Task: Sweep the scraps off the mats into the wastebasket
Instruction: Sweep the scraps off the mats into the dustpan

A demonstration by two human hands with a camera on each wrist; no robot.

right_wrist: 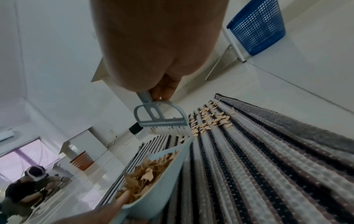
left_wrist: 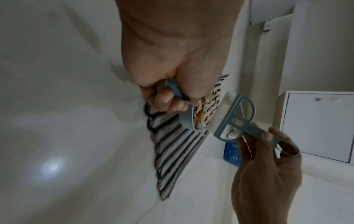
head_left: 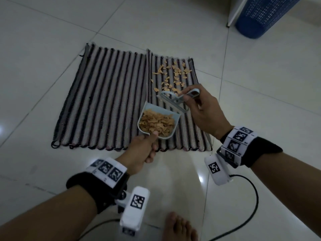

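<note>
Two striped mats lie side by side on the tiled floor, the left mat (head_left: 107,100) bare and the right mat (head_left: 192,129) strewn with tan paper scraps (head_left: 173,75) at its far end. My left hand (head_left: 144,148) grips the handle of a light blue dustpan (head_left: 157,121), heaped with scraps and held over the right mat's near half. My right hand (head_left: 201,110) pinches the handle of a small grey-blue brush (head_left: 175,100), its bristles just past the pan's mouth. The blue wastebasket (head_left: 267,16) stands far right on the floor.
A white furniture panel (head_left: 238,9) stands beside the wastebasket. A black cable (head_left: 250,202) trails over the floor near my right forearm, and a bare foot (head_left: 178,226) shows at the bottom edge. A white cabinet door (left_wrist: 318,125) shows in the left wrist view.
</note>
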